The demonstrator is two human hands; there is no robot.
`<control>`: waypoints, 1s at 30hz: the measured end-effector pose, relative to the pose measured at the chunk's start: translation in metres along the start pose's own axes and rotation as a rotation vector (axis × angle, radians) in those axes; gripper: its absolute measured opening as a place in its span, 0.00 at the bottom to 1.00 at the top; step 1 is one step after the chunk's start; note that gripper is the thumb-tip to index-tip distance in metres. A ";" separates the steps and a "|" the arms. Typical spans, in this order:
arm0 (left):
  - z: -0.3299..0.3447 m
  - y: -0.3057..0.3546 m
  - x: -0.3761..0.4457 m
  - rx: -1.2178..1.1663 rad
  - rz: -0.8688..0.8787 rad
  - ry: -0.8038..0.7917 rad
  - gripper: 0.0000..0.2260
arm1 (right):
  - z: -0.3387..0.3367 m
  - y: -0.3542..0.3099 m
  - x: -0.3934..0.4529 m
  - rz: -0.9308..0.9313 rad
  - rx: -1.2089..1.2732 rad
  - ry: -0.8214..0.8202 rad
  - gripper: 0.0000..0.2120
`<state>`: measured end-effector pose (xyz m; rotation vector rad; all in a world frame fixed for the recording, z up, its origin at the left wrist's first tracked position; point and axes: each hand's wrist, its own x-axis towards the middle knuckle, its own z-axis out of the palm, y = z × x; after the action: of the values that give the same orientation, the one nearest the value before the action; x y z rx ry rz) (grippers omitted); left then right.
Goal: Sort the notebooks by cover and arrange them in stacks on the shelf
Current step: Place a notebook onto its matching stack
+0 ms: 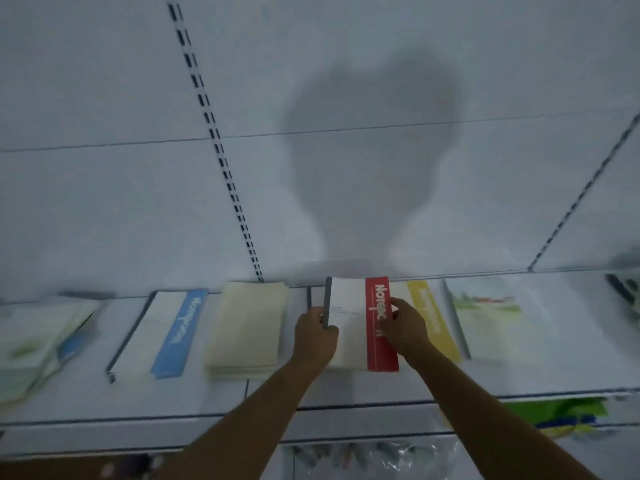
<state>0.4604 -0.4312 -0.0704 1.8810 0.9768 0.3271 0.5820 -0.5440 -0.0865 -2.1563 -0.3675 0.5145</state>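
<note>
Red-band notebook (356, 323) flat on shelf (381, 393), long axis toward back wall; left hand (316, 336) grips spine edge, right hand (408, 327) grips red-band edge.

Two bare forearms in view, no sleeves, no cuffs anywhere up to the bottom edge of the pic. Left hand (316, 336) and right hand (408, 329) both bare: no gloves, no rings visible, no watch or band at either wrist. Nails too blurred to tell. Forearms slim, w/ no marks or tattoos that show. Upper arms, torso and clothing out of shot behind the hands.
</note>
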 end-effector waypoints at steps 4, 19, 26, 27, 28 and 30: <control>-0.001 -0.021 -0.001 0.104 -0.033 0.005 0.18 | 0.023 0.004 0.006 -0.041 -0.128 -0.044 0.14; 0.000 -0.038 0.017 0.199 -0.040 -0.091 0.18 | 0.051 0.001 0.018 -0.074 -0.368 -0.098 0.08; -0.025 -0.045 0.019 0.158 -0.012 -0.134 0.16 | 0.056 -0.018 0.016 -0.050 -0.356 -0.049 0.14; -0.031 -0.045 0.019 0.152 0.002 -0.155 0.15 | 0.057 -0.024 0.015 -0.061 -0.369 -0.054 0.14; -0.039 -0.045 0.019 0.149 0.016 -0.164 0.14 | 0.060 -0.029 0.015 -0.092 -0.376 -0.052 0.14; -0.054 -0.046 0.020 0.132 0.040 -0.141 0.11 | 0.068 -0.039 0.011 -0.149 -0.366 -0.047 0.15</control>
<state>0.4189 -0.3725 -0.0854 2.0159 0.8850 0.1536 0.5560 -0.4699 -0.0943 -2.4443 -0.6882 0.4395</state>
